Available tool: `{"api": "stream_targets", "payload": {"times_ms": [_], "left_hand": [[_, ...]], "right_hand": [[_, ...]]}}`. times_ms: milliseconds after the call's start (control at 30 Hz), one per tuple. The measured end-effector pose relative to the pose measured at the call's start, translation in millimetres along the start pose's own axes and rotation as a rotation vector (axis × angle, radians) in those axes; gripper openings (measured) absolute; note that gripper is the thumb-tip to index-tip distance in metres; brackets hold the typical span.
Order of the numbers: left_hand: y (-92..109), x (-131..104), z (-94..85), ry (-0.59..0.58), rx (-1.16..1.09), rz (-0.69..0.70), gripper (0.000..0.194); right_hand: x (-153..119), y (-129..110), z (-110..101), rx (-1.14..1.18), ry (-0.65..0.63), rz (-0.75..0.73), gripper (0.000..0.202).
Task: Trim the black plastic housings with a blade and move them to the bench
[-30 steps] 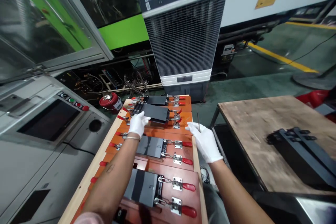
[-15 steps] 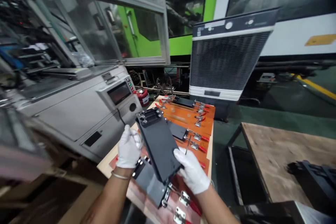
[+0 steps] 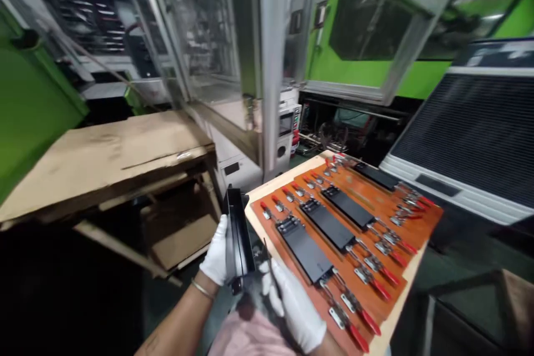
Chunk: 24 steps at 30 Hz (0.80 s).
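In the lower middle of the frame, holds up one long black panel (image 3: 240,233) with the white-gloved left hand (image 3: 216,256), thumb side showing and fingertips hidden behind. Tips it up nearly on end, to the left of the big orange board (image 3: 375,200) and apart from it. Pinches one thin dark rod (image 3: 270,264) in the white-gloved right hand (image 3: 287,295), near the low end of the held panel.

Looks to be partway through the work, as a guess: has one panel up in the hand, and four flat panels (image 3: 305,250) lying on the board. Cannot tell how many are finished or how many are left.

Counts up to five panels in all, two hands and one rod. Makes six red-handled clamps (image 3: 362,274) at the right ends of the three nearest flat panels, and six smaller-looking clamps (image 3: 288,194) at their left ends. Cannot count those by the farthest panel, too bunched and blurry. Shows one cardboard-topped table (image 3: 125,139) at the left and one air cooler (image 3: 467,133) at the right edge.
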<state>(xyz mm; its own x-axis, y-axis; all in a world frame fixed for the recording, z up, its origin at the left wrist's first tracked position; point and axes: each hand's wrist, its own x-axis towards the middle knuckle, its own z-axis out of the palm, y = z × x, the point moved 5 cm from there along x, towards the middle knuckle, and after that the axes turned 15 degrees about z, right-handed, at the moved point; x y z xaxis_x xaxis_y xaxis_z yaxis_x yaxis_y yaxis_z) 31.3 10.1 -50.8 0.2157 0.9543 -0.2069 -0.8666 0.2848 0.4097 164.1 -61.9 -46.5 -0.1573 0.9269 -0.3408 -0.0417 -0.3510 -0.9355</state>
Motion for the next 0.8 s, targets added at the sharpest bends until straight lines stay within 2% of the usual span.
{"api": "stream_targets", "payload": {"times_ms": [67, 133, 233, 333, 433, 633, 700, 800], "left_hand": [[24.6, -16.0, -31.7, 0.164, 0.03, 0.041, 0.03], [42.0, -32.8, -57.8, 0.302, 0.018, 0.093, 0.024], [52.8, -54.6, -80.3, 0.393, -0.023, 0.099, 0.024], [55.9, -69.1, -87.8, 0.423, -0.061, 0.066, 0.032], [60.1, -75.6, -86.5, 0.413, -0.104, 0.052, 0.04], [68.0, -77.5, -90.6, 0.501, -0.087, 0.104, 0.038], [61.8, -76.4, -93.9, 0.465, -0.085, 0.054, 0.034], [49.9, -71.9, -92.9, 0.304, -0.124, -0.002, 0.024]], "right_hand": [[-4.5, -1.6, 1.5, -0.072, -0.029, -0.001, 0.049], [-10.1, -8.9, 7.3, -0.278, -0.08, -0.048, 0.04], [-17.4, -17.6, 25.6, -0.536, -0.198, -0.097, 0.031], [-21.2, -20.5, 48.8, -0.674, -0.318, -0.145, 0.028], [-20.1, -20.0, 66.4, -0.805, -0.367, -0.187, 0.027], [-10.1, -19.8, 77.0, -0.978, -0.359, -0.348, 0.032], [-1.5, -22.9, 74.3, -0.985, -0.313, -0.377, 0.032], [13.6, -33.9, 70.2, -0.958, -0.261, -0.355, 0.033]]}}
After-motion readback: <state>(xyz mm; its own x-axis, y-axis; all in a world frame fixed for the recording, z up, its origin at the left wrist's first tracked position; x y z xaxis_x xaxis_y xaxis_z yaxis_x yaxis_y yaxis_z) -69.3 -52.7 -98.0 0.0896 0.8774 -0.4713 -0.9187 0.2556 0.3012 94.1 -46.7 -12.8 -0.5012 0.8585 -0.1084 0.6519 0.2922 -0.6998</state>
